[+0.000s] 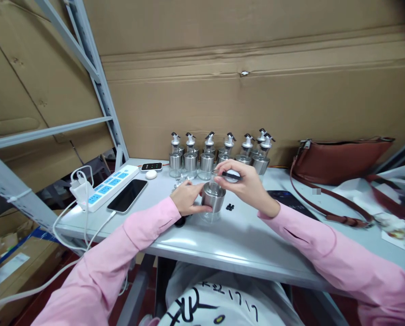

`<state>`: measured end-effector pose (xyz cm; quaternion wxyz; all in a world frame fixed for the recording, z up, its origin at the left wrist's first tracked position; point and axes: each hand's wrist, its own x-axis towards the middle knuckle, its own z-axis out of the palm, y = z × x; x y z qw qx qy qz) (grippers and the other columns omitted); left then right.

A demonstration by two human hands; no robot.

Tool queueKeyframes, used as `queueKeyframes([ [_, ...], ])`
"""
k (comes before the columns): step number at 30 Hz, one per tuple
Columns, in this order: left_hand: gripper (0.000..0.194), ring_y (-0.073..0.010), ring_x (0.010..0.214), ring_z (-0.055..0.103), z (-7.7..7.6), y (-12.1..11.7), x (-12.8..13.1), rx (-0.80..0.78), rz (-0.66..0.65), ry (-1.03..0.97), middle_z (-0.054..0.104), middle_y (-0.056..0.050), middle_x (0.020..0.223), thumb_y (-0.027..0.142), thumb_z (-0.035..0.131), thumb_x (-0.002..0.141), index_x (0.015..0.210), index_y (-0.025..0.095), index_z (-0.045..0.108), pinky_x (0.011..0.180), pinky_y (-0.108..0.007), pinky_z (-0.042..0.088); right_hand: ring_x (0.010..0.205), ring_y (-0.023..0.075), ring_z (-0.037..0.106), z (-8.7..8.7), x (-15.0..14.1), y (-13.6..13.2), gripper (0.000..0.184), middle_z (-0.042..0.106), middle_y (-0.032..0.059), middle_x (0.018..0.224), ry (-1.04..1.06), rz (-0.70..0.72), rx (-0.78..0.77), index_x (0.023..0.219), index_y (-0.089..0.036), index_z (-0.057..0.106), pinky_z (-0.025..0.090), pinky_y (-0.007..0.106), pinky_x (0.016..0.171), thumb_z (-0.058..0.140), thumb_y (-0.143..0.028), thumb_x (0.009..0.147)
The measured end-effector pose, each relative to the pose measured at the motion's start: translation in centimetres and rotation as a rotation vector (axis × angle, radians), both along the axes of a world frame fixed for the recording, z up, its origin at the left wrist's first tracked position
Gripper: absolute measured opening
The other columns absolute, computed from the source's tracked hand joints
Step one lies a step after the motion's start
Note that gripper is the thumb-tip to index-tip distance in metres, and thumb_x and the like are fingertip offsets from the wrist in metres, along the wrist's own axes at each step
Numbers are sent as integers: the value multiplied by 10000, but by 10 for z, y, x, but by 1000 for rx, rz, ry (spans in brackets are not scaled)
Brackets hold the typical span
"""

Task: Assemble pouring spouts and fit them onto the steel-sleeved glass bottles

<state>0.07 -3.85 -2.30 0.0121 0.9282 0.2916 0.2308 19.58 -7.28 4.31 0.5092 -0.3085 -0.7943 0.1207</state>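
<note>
My left hand (188, 198) is closed around the body of an oil bottle (213, 199), clear glass with a brushed steel sleeve, standing upright on the table. Above its neck, my right hand (243, 183) pinches a small part with a black strip (232, 176) and a pale round piece; its exact kind is partly hidden by the fingers. Small black pieces (230, 207) lie just right of the bottle. Silver pieces (182, 181) sit behind my left hand, and dark round pieces (180, 222) are partly covered below it.
Behind stand several matching bottles (190, 160) with pourer tops, before a cardboard wall (256, 104). On the left are a power strip (112, 185), a phone (128, 195) and a white cable (100, 233). A dark phone (292, 203) and a brown bag (341, 160) lie right.
</note>
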Motion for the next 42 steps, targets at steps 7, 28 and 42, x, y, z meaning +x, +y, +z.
queueKeyframes([
  [7, 837, -251, 836, 623, -3, 1, -1, 37, -34, -47, 647, -104, 946, 720, 441, 775, 1314, 105, 264, 809, -372, 417, 803, 190, 591, -2, 0, 1, 151, 619, 42, 803, -16, 40, 23, 741, -222, 547, 457, 336, 746, 619, -339, 804],
  [28, 728, -194, 685, 569, -1, -3, -3, -74, -122, -109, 590, -78, 886, 696, 283, 847, 1321, 144, 260, 760, -360, 467, 609, 114, 466, 49, -8, -4, 142, 529, -8, 714, 105, -143, 52, 838, -201, 558, 374, 264, 576, 515, -333, 865],
  [42, 713, -196, 677, 554, 0, -4, -2, -109, -130, -144, 569, -62, 827, 682, 307, 848, 1305, 135, 291, 734, -363, 472, 450, 79, 269, 39, -20, 6, 138, 287, -97, 507, 36, -239, 170, 878, -214, 476, 264, 252, 492, 587, -254, 807],
])
